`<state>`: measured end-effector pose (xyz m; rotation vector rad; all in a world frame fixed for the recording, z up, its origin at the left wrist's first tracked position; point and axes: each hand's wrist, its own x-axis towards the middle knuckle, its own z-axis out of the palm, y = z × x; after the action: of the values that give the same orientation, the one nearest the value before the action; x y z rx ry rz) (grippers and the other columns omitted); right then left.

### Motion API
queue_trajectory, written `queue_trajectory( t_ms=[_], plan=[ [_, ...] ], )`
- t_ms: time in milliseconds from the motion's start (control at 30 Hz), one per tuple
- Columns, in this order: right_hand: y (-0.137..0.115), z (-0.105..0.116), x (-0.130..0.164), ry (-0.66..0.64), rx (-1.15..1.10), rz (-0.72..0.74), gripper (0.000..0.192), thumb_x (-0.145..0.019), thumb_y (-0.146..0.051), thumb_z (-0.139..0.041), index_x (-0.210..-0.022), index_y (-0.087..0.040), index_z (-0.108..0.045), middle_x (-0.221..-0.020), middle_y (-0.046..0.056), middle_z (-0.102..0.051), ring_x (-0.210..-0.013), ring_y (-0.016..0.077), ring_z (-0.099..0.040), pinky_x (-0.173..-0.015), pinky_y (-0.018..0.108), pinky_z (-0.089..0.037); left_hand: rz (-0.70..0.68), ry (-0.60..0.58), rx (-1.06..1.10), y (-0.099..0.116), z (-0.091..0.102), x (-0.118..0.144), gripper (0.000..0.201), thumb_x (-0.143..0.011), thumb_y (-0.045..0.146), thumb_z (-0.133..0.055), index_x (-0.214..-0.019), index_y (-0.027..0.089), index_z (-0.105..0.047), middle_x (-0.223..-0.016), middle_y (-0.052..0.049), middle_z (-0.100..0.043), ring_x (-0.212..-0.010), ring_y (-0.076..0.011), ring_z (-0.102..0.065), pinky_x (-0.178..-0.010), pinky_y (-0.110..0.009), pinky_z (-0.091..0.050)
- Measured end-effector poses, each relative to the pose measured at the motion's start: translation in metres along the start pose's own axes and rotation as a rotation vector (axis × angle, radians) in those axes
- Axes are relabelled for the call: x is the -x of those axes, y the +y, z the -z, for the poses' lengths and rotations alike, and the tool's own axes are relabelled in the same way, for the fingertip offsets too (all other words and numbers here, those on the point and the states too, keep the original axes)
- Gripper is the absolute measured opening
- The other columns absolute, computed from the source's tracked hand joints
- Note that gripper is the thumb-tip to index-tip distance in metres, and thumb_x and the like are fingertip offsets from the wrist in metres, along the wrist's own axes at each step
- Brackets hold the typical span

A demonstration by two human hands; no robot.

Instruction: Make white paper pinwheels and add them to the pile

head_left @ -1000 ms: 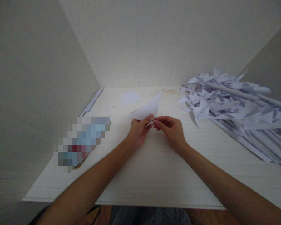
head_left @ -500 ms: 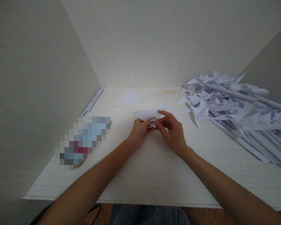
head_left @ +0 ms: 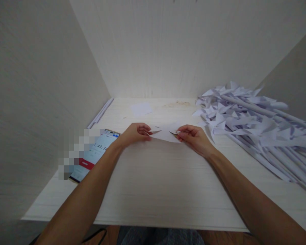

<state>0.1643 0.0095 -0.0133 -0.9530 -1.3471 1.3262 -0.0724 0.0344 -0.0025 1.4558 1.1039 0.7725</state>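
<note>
The left hand [head_left: 135,133] and the right hand [head_left: 193,136] are each pinching one end of a small white paper piece [head_left: 165,133], which is lying low over the desk [head_left: 153,190] between them, a little beyond its middle. Holding it from both ends is keeping the sheet spread and flat, so its folds or cut flaps are staying open rather than curling back. The left fingers are curled in around the sheet's left tip; the right thumb and forefinger are closing on the right edge, where something small and darker is showing, possibly a thin stick or pin, though the view is too coarse to say.

Taking that paper piece as the landmark: to its right, well apart, a heap of finished paper pinwheels [head_left: 255,119] on rolled paper stems is lying stacked with the heads toward the back wall, kept out of the working area. Beyond the piece, near the wall, a spare paper square [head_left: 141,109] is resting flat. To its left, near the left forearm, a phone [head_left: 97,154] is lying face up with a timer showing, angled where the person can read it. Further left and back, a rolled paper tube [head_left: 100,112] is lying along the side wall.
</note>
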Motion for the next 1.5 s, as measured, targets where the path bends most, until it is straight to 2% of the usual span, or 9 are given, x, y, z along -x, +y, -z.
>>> queue_trajectory(
  t_ms=[67,133,267,400,533,733,867,1033,1500],
  plan=[
    [-0.001,0.002,0.0,-0.001,-0.053,-0.04,0.028,-0.054,-0.035,-0.076,-0.07,-0.017,-0.062,-0.058,-0.002,-0.062,-0.052,0.0074,-0.053,-0.051,0.021,-0.042,-0.153,0.181,-0.107,-0.001,0.001,-0.001,0.043,-0.039,0.015,-0.077,-0.079,0.014,-0.062,-0.071,-0.001,-0.061,-0.061,-0.0111,-0.054,-0.054,-0.022,-0.044],
    [-0.002,0.003,0.0,-0.002,-0.09,-0.064,0.029,-0.053,-0.035,-0.077,-0.068,-0.017,-0.062,-0.058,-0.002,-0.062,-0.052,0.0074,-0.053,-0.051,0.021,-0.041,-0.318,0.246,-0.237,-0.001,-0.004,-0.001,0.051,-0.038,0.013,-0.077,-0.087,0.017,-0.064,-0.081,-0.003,-0.06,-0.071,-0.0134,-0.055,-0.059,-0.024,-0.045],
    [-0.004,0.001,0.0,0.026,-0.134,-0.107,0.029,-0.051,-0.034,-0.078,-0.068,-0.018,-0.061,-0.059,-0.003,-0.061,-0.053,0.0076,-0.053,-0.051,0.021,-0.042,-0.521,0.098,-0.389,-0.001,-0.014,-0.002,0.053,-0.043,0.019,-0.08,-0.095,0.022,-0.066,-0.105,-0.009,-0.058,-0.102,-0.0216,-0.052,-0.089,-0.036,-0.041],
    [-0.006,-0.001,0.0,0.068,-0.201,-0.172,0.03,-0.047,-0.031,-0.08,-0.066,-0.018,-0.062,-0.059,-0.003,-0.061,-0.053,0.0073,-0.054,-0.051,0.02,-0.042,-0.568,0.067,-0.352,0.001,-0.021,0.0,0.029,-0.056,0.02,-0.075,-0.084,0.024,-0.071,-0.106,-0.009,-0.059,-0.101,-0.021,-0.054,-0.091,-0.036,-0.039],
    [-0.006,-0.001,0.0,0.044,-0.202,-0.187,0.028,-0.049,-0.031,-0.079,-0.067,-0.017,-0.062,-0.059,-0.003,-0.061,-0.055,0.007,-0.055,-0.052,0.02,-0.042,-0.526,0.051,-0.201,0.01,-0.03,0.006,0.006,-0.063,0.02,-0.069,-0.067,0.024,-0.072,-0.089,-0.007,-0.066,-0.085,-0.0167,-0.059,-0.081,-0.029,-0.043],
    [-0.002,0.0,0.0,-0.049,-0.087,-0.111,0.026,-0.054,-0.031,-0.076,-0.071,-0.016,-0.064,-0.06,-0.002,-0.062,-0.049,0.0061,-0.051,-0.048,0.021,-0.038,-0.284,-0.141,-0.071,0.015,-0.044,0.008,0.01,-0.068,0.02,-0.062,-0.065,0.019,-0.072,-0.07,-0.005,-0.069,-0.066,-0.0129,-0.06,-0.066,-0.024,-0.044],
    [-0.003,0.0,0.002,-0.122,-0.038,-0.133,0.021,-0.056,-0.028,-0.074,-0.071,-0.015,-0.065,-0.057,-0.002,-0.062,-0.047,0.0061,-0.05,-0.045,0.02,-0.035,-0.139,-0.012,0.024,0.009,-0.051,0.006,0.011,-0.056,0.019,-0.071,-0.067,0.017,-0.07,-0.054,0.0,-0.063,-0.05,-0.0094,-0.055,-0.051,-0.02,-0.041],
    [-0.004,-0.001,0.003,-0.133,0.016,-0.11,0.016,-0.056,-0.025,-0.072,-0.067,-0.015,-0.065,-0.054,-0.003,-0.06,-0.047,0.0067,-0.049,-0.045,0.021,-0.035,-0.113,0.142,0.113,0.012,-0.053,0.006,0.022,-0.043,0.012,-0.076,-0.062,0.014,-0.064,-0.049,0.001,-0.061,-0.047,-0.0081,-0.054,-0.048,-0.018,-0.041],
    [-0.005,-0.011,0.003,-0.134,0.122,-0.118,0.01,-0.055,-0.017,-0.066,-0.065,-0.016,-0.065,-0.05,-0.004,-0.058,-0.046,0.007,-0.048,-0.046,0.022,-0.033,-0.098,0.115,0.125,0.014,-0.06,0.009,0.018,-0.044,0.002,-0.071,-0.058,0.015,-0.067,-0.053,-0.002,-0.065,-0.049,-0.009,-0.058,-0.047,-0.017,-0.047]
  ],
)
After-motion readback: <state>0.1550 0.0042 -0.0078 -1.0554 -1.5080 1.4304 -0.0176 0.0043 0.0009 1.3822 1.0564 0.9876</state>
